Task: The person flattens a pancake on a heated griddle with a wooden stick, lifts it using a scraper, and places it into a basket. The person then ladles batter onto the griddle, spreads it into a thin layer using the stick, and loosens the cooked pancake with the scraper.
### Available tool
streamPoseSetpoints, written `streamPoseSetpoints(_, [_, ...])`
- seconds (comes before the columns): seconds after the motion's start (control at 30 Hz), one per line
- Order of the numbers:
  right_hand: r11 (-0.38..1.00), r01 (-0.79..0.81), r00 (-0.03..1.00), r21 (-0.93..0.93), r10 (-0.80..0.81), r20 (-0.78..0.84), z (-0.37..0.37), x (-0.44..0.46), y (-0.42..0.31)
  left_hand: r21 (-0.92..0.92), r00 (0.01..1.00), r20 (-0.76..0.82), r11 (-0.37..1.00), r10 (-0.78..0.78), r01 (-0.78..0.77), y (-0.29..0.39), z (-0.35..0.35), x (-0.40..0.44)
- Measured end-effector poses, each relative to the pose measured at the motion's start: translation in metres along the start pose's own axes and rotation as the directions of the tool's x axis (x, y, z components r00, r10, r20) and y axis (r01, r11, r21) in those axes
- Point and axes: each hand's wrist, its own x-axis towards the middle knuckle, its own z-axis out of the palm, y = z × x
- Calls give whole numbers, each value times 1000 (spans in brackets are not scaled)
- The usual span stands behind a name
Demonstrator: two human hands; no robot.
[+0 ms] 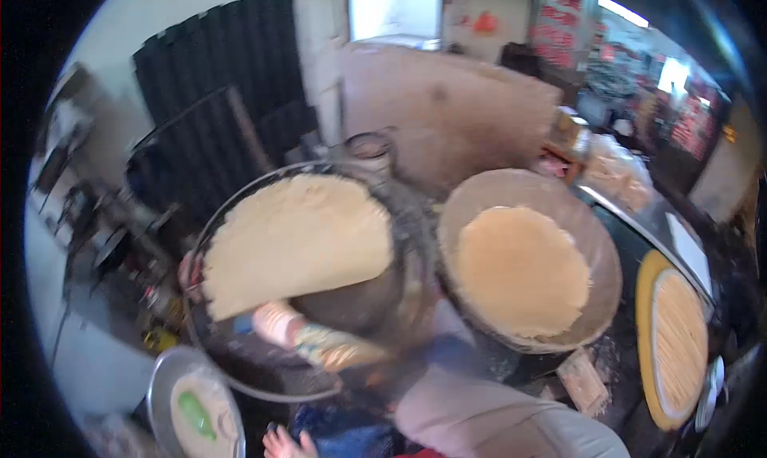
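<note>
On the dark pan (351,304), half-round flatbread (297,238) lies beside one hand (276,324).

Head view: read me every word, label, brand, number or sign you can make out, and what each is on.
None can be read.
Red marks on the pale upright panel, upper right: possibly writing, too blurred to read.
Red marks farther right: too blurred to read.
Large dark pan, pale sheet, wide bowl: no lettering visible.
</note>
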Motion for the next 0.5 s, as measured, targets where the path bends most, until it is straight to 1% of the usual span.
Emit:
streamPoseSetpoints(0.03, [1000, -4, 1000, 19, 5, -24, 1, 2, 5, 24, 999, -27, 1000, 19, -19, -7, 10, 3])
streamPoseSetpoints(0.07, [995, 37, 999, 89, -39, 19, 3, 2, 13, 46, 998, -54, 999, 30, -28, -15, 21, 6])
streamPoseSetpoints(0.1, [990, 9, 999, 143, -14, 35, 5, 3, 16, 59, 997, -77, 998, 18, -14, -17, 25, 5])
streamPoseSetpoints(0.13, [995, -42, 988, 94, 27, 150, -17, 3, 14, 67, 995, -103, 998, 15, -8, -15, 27, 5])
streamPoseSetpoints(0.17, [988, -20, 997, 154, 8, 77, 2, 4, 22, 66, 994, -108, 998, 2, 5, -17, 32, 4])
streamPoseSetpoints(0.2, [998, -37, 998, 51, 40, -54, 25, 11, 23, 60, 993, -114, 998, -2, 9, -20, 35, 1])
streamPoseSetpoints(0.27, [998, -64, 988, -10, 65, 138, -12, 9, 23, 34, 995, -98, 999, -16, 19, -21, 34, 0])
streamPoseSetpoints(0.4, [998, -58, 966, -35, 65, 251, 6, 19, 33, 2, 997, -61, 999, -43, 44, -22, 35, 1])
streamPoseSetpoints(0.43, [997, 6, 963, -82, 16, 268, 3, 18, 34, -29, 996, -79, 999, -42, 40, -20, 32, 0])
streamPoseSetpoints(0.47, [992, -34, 931, -118, 75, 357, -1, 23, 35, -28, 995, -78, 998, -60, 58, -18, 30, 1])
streamPoseSetpoints(0.5, [989, -89, 903, -118, 130, 410, -5, 32, 35, -71, 992, -100, 995, -72, 65, -18, 28, 2])
